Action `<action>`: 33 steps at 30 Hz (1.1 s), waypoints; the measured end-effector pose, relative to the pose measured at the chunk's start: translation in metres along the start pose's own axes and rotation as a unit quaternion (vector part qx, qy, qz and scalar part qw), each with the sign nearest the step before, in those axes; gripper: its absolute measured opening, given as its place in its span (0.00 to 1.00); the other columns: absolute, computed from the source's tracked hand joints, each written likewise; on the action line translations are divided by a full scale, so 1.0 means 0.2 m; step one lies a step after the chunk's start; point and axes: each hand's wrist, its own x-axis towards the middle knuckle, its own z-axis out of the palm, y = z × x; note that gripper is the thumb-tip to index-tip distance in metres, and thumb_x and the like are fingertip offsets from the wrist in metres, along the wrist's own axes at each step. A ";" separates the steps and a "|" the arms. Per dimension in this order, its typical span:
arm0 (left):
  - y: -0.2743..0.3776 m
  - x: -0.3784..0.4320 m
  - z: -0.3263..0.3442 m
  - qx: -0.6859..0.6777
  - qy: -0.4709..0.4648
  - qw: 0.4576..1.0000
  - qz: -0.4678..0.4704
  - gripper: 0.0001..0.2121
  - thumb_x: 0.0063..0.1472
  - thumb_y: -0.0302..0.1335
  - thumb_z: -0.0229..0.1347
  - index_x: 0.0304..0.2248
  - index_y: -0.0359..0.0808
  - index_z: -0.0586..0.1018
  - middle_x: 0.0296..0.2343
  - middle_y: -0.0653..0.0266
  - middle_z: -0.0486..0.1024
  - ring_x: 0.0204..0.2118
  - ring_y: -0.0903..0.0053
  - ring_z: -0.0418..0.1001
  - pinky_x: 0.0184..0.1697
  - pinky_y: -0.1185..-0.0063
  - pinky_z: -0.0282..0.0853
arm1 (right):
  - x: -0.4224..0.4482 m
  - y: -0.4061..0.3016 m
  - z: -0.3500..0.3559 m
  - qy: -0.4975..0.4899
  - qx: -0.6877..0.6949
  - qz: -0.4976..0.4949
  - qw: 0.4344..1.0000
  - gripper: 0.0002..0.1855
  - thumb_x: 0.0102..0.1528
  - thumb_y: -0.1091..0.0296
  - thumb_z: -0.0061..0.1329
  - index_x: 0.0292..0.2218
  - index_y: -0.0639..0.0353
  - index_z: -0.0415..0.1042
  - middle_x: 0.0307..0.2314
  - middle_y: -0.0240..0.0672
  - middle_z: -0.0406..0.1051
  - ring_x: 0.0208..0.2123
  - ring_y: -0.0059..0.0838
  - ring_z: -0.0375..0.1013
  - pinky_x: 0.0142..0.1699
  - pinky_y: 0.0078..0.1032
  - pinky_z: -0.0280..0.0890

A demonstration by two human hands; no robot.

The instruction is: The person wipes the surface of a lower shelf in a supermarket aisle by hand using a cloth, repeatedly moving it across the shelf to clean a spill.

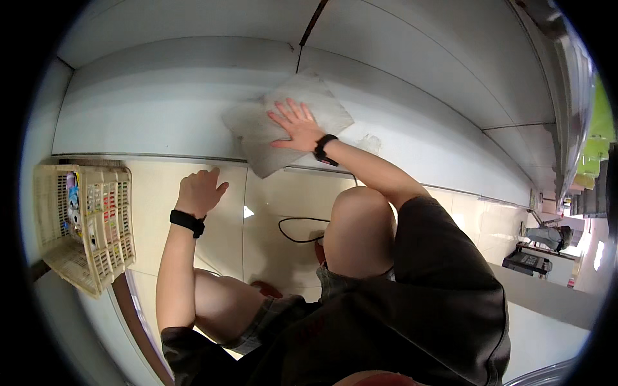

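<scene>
My right hand (297, 128) lies flat, fingers spread, on a greyish-white cloth (333, 103). The cloth is spread over a white shelf or ledge (145, 120), and one corner hangs past its front edge. A pale smudge (371, 143) shows on the white surface just right of the cloth. My left hand (200, 192) hovers over the tiled floor, in front of the ledge, with its fingers curled and the thumb apart; nothing shows in it, though the palm is hidden. Each wrist wears a black band.
At the left stands a cream plastic basket (108, 217) with colourful packaged items. A black cable (301, 218) loops on the beige tiles (224, 241) near my knees. Green items (596, 140) line the far right. Another person (548, 235) is in the distance at right.
</scene>
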 end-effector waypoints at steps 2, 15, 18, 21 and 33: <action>0.00 -0.03 -0.01 0.018 0.024 1.000 0.004 0.17 0.58 0.41 0.53 0.38 0.36 0.73 0.25 0.55 0.75 0.29 0.61 0.76 0.31 0.69 0.72 | -0.09 0.11 0.02 0.005 -0.034 0.029 0.999 0.50 0.50 0.28 0.41 0.64 0.42 0.41 0.63 0.42 0.36 0.65 0.50 0.31 0.64 0.53 0.30; 0.14 0.19 0.07 -0.014 0.121 0.991 0.053 0.13 0.56 0.37 0.54 0.34 0.36 0.73 0.27 0.61 0.73 0.30 0.64 0.75 0.33 0.68 0.70 | 0.27 1.00 -0.22 -0.050 -0.026 0.415 0.908 0.47 0.51 0.26 0.33 0.64 0.36 0.36 0.64 0.32 0.32 0.65 0.47 0.33 0.63 0.56 0.35; 0.11 0.25 0.10 0.013 0.109 0.994 0.024 0.11 0.55 0.35 0.56 0.32 0.36 0.74 0.32 0.62 0.70 0.32 0.66 0.73 0.33 0.70 0.69 | 0.27 0.95 -0.21 -0.009 -0.017 0.368 0.930 0.48 0.51 0.24 0.32 0.64 0.38 0.38 0.64 0.32 0.35 0.65 0.45 0.35 0.63 0.56 0.36; 0.08 0.31 0.14 0.045 0.105 0.993 0.006 0.09 0.55 0.34 0.54 0.31 0.37 0.76 0.33 0.63 0.71 0.32 0.68 0.74 0.34 0.70 0.69 | 0.19 1.11 -0.19 0.000 -0.027 0.334 0.942 0.49 0.50 0.23 0.32 0.64 0.40 0.40 0.64 0.33 0.37 0.65 0.46 0.36 0.64 0.55 0.36; -0.05 0.08 0.21 0.011 0.053 0.998 0.007 0.31 0.52 0.28 0.58 0.55 0.36 0.61 0.51 0.62 0.61 0.42 0.69 0.69 0.46 0.74 0.68 | -0.67 1.79 -0.21 0.060 0.053 0.432 0.898 0.52 0.52 0.31 0.40 0.61 0.66 0.45 0.60 0.53 0.46 0.62 0.50 0.44 0.65 0.37 0.43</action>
